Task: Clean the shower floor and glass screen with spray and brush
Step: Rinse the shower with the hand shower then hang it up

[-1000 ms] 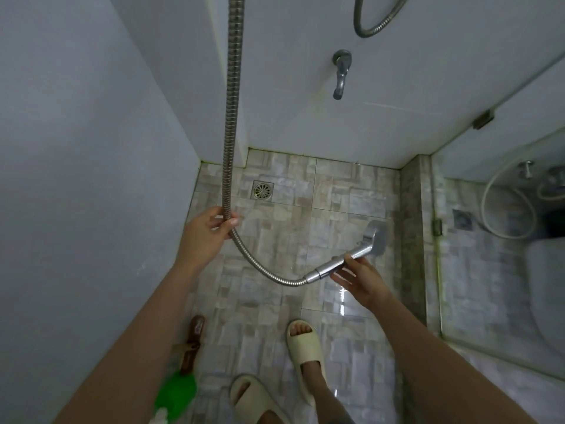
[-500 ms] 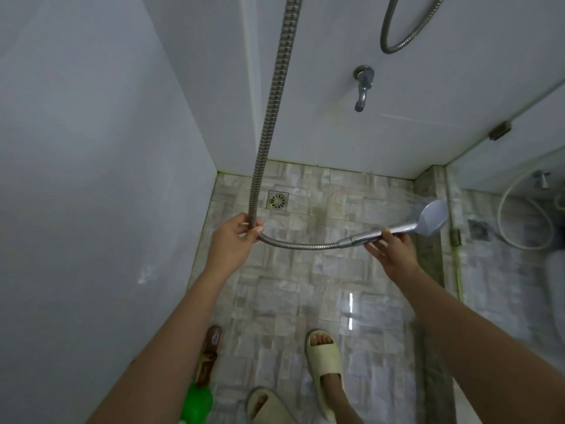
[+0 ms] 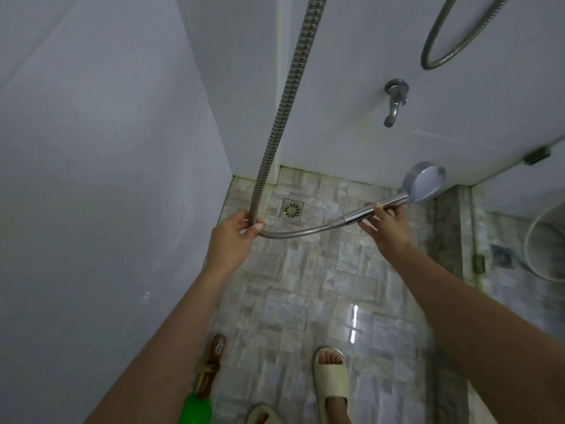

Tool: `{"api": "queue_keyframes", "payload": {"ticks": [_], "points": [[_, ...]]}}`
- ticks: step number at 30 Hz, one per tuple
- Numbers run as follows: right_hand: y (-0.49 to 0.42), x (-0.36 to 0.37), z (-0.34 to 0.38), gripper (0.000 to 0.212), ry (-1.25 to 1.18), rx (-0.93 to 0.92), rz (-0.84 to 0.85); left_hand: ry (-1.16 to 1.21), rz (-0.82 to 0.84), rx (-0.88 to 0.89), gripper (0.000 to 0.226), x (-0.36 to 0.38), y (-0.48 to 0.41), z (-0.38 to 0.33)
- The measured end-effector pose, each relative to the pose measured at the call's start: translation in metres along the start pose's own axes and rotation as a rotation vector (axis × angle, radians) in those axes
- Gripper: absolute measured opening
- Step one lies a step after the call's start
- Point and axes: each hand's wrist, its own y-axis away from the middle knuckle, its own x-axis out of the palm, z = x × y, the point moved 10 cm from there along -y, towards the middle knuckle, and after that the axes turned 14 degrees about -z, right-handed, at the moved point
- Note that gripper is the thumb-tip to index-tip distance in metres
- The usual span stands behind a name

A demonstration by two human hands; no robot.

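Pinching hose (image 3: 278, 123) bend with left hand (image 3: 234, 240) grip; pinching shower head (image 3: 425, 185) handle with right hand (image 3: 386, 229) grip, thumb on top. Leaving brush (image 3: 211, 368) and green spray bottle (image 3: 197, 410) near left on shower floor (image 3: 305, 286). Risking head twisting out of light pinch, swinging into glass screen (image 3: 519, 286) on right.

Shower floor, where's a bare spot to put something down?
The tiles between the drain and the sandals are bare. It is crowded low down by the left wall, where the brush lies close to the sandals.
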Motion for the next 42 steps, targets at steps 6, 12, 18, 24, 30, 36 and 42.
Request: {"api": "queue_keyframes", "payload": {"ticks": [6, 12, 18, 24, 30, 36, 42], "points": [[-0.003, 0.042, 0.003, 0.022, 0.193, -0.022, 0.153, -0.024, -0.036, 0.02, 0.025, -0.009, -0.014, -0.002], [0.012, 0.078, -0.006, 0.025, 0.337, -0.014, 0.288, -0.034, -0.063, -0.002, 0.017, -0.023, -0.02, 0.004], [0.034, 0.116, -0.015, 0.03, 0.453, -0.037, 0.419, -0.084, -0.104, 0.012, 0.009, -0.043, -0.019, 0.01], [0.06, 0.143, -0.027, 0.029, 0.582, -0.077, 0.525, -0.048, -0.114, -0.026, 0.018, -0.059, -0.012, 0.02], [0.088, 0.152, -0.042, 0.025, 0.694, -0.06, 0.644, -0.042, -0.133, -0.043, 0.011, -0.074, 0.004, 0.029], [0.111, 0.146, -0.056, 0.04, 0.804, -0.008, 0.734, -0.027, -0.127, -0.067, 0.009, -0.087, 0.025, 0.036], [0.139, 0.135, -0.065, 0.04, 0.913, 0.032, 0.843, 0.0, -0.102, -0.075, 0.012, -0.09, 0.05, 0.037]]}}
